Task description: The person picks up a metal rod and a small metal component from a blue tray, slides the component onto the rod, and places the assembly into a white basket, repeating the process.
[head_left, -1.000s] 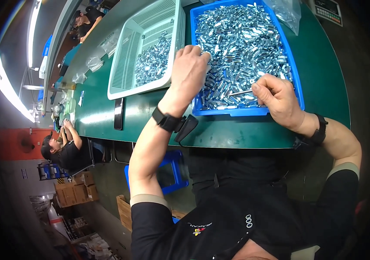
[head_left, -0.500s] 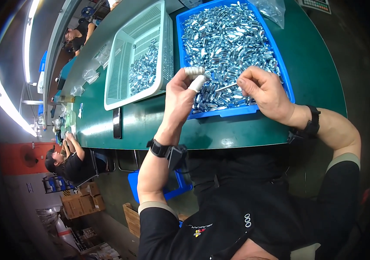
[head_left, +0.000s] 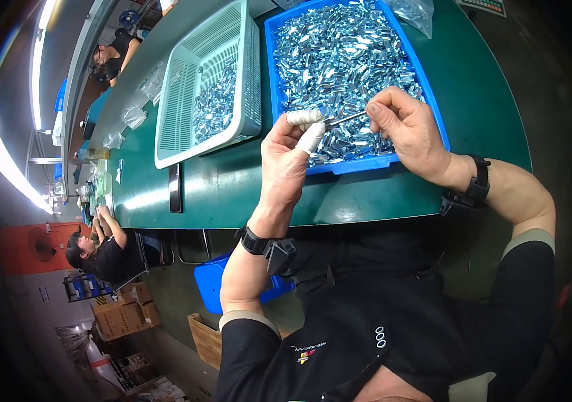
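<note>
— Above the blue plastic tray of shiny metal pieces, what's held?
— Thin metal rod, pinched at each end: left hand with white-taped fingertips, right hand closed on it.
— Packaging?
— Clear plastic bags beside the white mesh basket.

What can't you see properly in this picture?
- Small part in the left hand, head view: hidden by the taped fingertips.
- Thin metal pin: its end disappears inside the right hand.
- Shiny pieces in the blue tray: too small to tell their shapes.
- White basket: its far end is cut off.
</note>
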A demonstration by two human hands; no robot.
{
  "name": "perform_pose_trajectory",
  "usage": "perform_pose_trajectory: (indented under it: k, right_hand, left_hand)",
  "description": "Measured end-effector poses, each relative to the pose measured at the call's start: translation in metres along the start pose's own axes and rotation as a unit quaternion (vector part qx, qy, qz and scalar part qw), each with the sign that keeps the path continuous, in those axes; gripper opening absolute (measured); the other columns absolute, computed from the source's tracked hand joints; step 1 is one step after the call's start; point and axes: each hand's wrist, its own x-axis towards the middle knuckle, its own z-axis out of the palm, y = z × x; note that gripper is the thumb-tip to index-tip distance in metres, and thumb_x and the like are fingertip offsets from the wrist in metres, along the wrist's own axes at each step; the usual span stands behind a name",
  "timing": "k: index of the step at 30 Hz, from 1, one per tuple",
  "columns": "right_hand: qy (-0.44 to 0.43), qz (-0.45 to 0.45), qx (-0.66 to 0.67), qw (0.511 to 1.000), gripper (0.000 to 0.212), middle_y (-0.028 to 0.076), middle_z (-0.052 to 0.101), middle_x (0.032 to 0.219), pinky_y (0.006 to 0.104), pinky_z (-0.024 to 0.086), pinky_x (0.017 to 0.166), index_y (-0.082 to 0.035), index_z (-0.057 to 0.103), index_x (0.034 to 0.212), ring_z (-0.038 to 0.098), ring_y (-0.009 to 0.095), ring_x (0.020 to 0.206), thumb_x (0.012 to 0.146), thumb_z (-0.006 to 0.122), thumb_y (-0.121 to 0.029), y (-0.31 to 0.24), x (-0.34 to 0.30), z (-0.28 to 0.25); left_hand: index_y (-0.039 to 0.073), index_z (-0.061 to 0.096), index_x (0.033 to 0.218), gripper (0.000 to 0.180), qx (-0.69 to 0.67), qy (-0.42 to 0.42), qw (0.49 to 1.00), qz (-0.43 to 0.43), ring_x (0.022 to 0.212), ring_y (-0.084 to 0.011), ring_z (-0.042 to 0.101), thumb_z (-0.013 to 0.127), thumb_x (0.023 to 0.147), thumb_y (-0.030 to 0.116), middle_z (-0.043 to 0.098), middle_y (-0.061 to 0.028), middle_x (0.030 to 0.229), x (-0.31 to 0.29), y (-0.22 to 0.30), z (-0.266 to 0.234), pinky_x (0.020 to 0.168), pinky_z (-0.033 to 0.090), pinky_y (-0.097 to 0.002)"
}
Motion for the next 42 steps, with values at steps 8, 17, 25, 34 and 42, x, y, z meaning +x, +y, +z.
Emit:
perform_pose_trajectory:
  k: [8,17,25,34,42]
  right_hand:
    - [-0.002,0.028,-0.008,1.0,0.016,0.0,0.06,0.078,0.0219,0.044,0.064,-0.003,0.061,0.096,0.051,0.007,0.07,0.104,0.058,-0.016,-0.002,0.011,0.008]
    - [-0.063,0.081,-0.048,0.994,0.039,0.001,0.058,0.066,0.0221,0.038,0.054,-0.003,0.062,0.08,0.05,0.006,0.059,0.108,0.053,-0.029,0.007,-0.004,-0.002]
    - [-0.083,0.018,-0.032,0.996,0.044,0.001,0.058,0.065,0.023,0.04,0.055,-0.001,0.065,0.082,0.051,0.008,0.058,0.107,0.053,-0.035,-0.001,-0.008,0.002]
    - [-0.066,-0.017,-0.049,0.996,0.021,0.001,0.062,0.079,0.0213,0.04,0.06,-0.002,0.066,0.093,0.05,0.006,0.066,0.104,0.062,-0.02,0.0,-0.003,0.001]
    - [-0.027,0.014,-0.006,1.0,0.022,-0.002,0.061,0.081,0.0185,0.039,0.062,-0.004,0.065,0.098,0.049,0.004,0.068,0.106,0.058,-0.023,0.016,0.001,-0.006]
  left_hand:
    - [0.002,0.069,0.11,0.018,0.038,0.006,0.999,0.017,0.092,-0.0105,0.067,0.071,0.093,0.003,0.073,-0.0048,0.103,-0.01,0.013,-0.003,0.085,0.053,-0.0259]
    - [0.0,0.068,0.107,0.018,0.076,-0.045,0.995,0.05,0.096,-0.0113,0.066,0.071,0.095,0.013,0.071,-0.0049,0.101,-0.014,0.012,0.022,0.086,0.054,-0.0285]
    - [-0.001,0.068,0.103,0.015,0.158,-0.07,0.977,0.123,0.094,-0.0158,0.068,0.071,0.095,0.012,0.072,-0.009,0.097,-0.022,0.035,0.008,0.083,0.054,-0.0308]
    - [-0.001,0.068,0.102,0.015,0.18,-0.025,0.978,0.106,0.085,-0.0152,0.068,0.072,0.092,0.009,0.071,-0.01,0.089,-0.017,0.042,0.01,0.077,0.054,-0.0314]
    - [0.0,0.069,0.099,0.011,0.329,0.099,0.91,0.231,0.08,-0.0161,0.069,0.072,0.091,0.009,0.073,-0.0109,0.087,-0.006,0.077,-0.053,0.074,0.055,-0.0308]
